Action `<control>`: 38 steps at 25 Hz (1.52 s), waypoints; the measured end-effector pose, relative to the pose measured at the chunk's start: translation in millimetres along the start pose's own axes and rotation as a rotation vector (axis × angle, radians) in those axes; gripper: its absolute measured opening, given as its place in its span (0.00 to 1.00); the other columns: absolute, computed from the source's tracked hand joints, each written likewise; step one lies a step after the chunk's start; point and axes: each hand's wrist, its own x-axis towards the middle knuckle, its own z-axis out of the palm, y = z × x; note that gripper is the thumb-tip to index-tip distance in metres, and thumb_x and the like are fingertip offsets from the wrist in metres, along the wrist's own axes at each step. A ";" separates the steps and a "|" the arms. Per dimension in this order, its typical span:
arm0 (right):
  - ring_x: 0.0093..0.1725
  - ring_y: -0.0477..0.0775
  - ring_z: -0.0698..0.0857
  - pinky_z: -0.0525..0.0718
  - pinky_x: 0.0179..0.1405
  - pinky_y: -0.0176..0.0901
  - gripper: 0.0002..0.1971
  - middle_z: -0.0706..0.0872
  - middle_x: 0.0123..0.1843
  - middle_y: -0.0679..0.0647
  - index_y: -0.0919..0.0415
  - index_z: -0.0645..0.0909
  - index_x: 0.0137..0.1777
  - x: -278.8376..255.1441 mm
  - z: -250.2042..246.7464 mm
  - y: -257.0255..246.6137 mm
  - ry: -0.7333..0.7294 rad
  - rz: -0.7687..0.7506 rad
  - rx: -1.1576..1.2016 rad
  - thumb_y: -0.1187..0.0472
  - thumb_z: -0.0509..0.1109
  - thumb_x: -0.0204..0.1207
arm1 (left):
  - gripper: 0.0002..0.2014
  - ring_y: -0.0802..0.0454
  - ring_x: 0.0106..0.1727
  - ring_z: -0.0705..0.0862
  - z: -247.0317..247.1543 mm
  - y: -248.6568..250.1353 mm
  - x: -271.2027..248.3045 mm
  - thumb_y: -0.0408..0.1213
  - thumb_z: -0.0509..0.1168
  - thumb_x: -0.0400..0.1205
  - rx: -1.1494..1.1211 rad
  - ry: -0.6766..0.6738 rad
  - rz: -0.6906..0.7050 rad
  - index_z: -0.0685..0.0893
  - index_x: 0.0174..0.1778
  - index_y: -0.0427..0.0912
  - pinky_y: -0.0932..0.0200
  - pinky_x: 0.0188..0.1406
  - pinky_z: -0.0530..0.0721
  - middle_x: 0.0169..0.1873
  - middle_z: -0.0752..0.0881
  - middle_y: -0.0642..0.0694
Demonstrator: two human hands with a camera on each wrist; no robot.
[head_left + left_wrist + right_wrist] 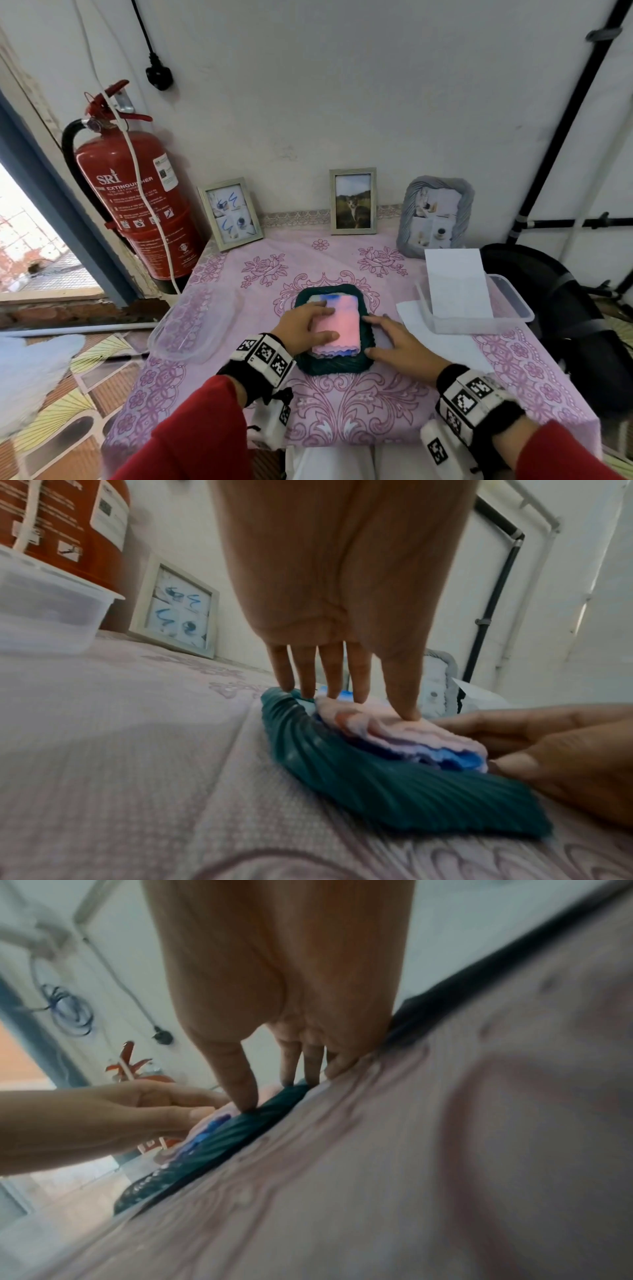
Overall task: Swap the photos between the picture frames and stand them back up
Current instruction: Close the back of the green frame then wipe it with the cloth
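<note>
Left hand [306,327]: flat, fingers straight, pressing down on folded pink/blue cloth [337,323]; holds nothing.
Right hand [397,346]: spread, fingers straight, tips on right rim of teal frame [334,366]; thumb tip on rim too (rt wrist view).
Teal frame: lies flat under both hands, ribbed edge, centre of table; cloth sits on top of it, covering the middle.
Beyond the hands, by the wall: silver frame w/ blue scribbles [231,213] past the left hand, leaning back; silver frame w/ cat photo [353,201] straight ahead, upright; grey ruffled frame [435,216] past the right hand, upright.
Left of left hand: clear plastic tub [191,323], near.
Right of right hand: clear tub [513,305] w/ white sheet [459,284] standing in it; more white paper [412,313] flat under it.
Surface: table w/ pink floral cloth [376,404], lace strip at far edge.
Room: white wall; red fire extinguisher [137,202] far left, white cable across it; black plug [158,73] hanging above; black pipes [561,137] on the right; patterned floor tiles [68,394] lower left.
</note>
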 end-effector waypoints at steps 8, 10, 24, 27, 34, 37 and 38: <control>0.75 0.56 0.67 0.65 0.75 0.46 0.28 0.71 0.75 0.56 0.58 0.66 0.76 32.8 0.7 -50.2 0.055 -0.203 -0.514 0.52 0.65 0.78 | 0.63 0.51 0.83 0.37 -23.1 -35.5 2.6 0.60 0.76 0.64 0.236 -0.277 -0.129 0.41 0.83 0.42 0.56 0.81 0.40 0.83 0.38 0.45; 0.79 0.54 0.64 0.64 0.77 0.48 0.32 0.66 0.80 0.55 0.56 0.63 0.79 41.7 17.6 -51.2 -0.104 -0.207 -0.674 0.46 0.65 0.77 | 0.63 0.52 0.83 0.38 -20.4 -40.6 1.6 0.58 0.78 0.63 0.230 -0.278 -0.102 0.42 0.83 0.42 0.58 0.81 0.41 0.83 0.38 0.45; 0.63 0.56 0.72 0.69 0.65 0.46 0.16 0.77 0.64 0.54 0.58 0.79 0.64 59.9 28.9 -58.1 -0.202 -0.387 -0.886 0.58 0.67 0.76 | 0.63 0.54 0.83 0.36 -15.6 -55.9 2.8 0.68 0.73 0.59 0.271 -0.247 -0.075 0.42 0.82 0.54 0.43 0.78 0.30 0.82 0.40 0.56; 0.66 0.56 0.70 0.67 0.68 0.42 0.24 0.75 0.68 0.54 0.59 0.74 0.71 32.0 20.8 -51.1 -0.273 -0.421 -0.862 0.61 0.61 0.73 | 0.63 0.53 0.83 0.37 -17.9 -53.0 1.1 0.67 0.74 0.60 0.281 -0.263 -0.084 0.41 0.82 0.53 0.40 0.79 0.32 0.82 0.40 0.56; 0.75 0.47 0.66 0.65 0.75 0.43 0.23 0.69 0.77 0.47 0.50 0.70 0.75 22.5 10.8 -39.8 -0.282 -0.361 -0.782 0.44 0.53 0.83 | 0.63 0.52 0.83 0.39 -19.5 -49.5 0.3 0.66 0.74 0.61 0.264 -0.270 -0.085 0.40 0.82 0.51 0.38 0.79 0.33 0.83 0.40 0.54; 0.72 0.49 0.69 0.69 0.71 0.45 0.19 0.71 0.75 0.47 0.49 0.71 0.73 35.4 19.2 -31.5 -0.212 -0.397 -0.903 0.52 0.58 0.83 | 0.63 0.51 0.83 0.39 -19.9 -49.3 0.2 0.65 0.74 0.61 0.259 -0.276 -0.077 0.40 0.82 0.51 0.38 0.79 0.34 0.83 0.40 0.54; 0.71 0.49 0.70 0.71 0.69 0.45 0.19 0.72 0.75 0.47 0.49 0.71 0.73 41.6 16.5 -29.3 -0.192 -0.394 -0.917 0.54 0.59 0.82 | 0.63 0.52 0.83 0.39 -20.0 -48.9 -0.2 0.65 0.74 0.61 0.254 -0.279 -0.076 0.40 0.82 0.51 0.38 0.79 0.35 0.83 0.40 0.54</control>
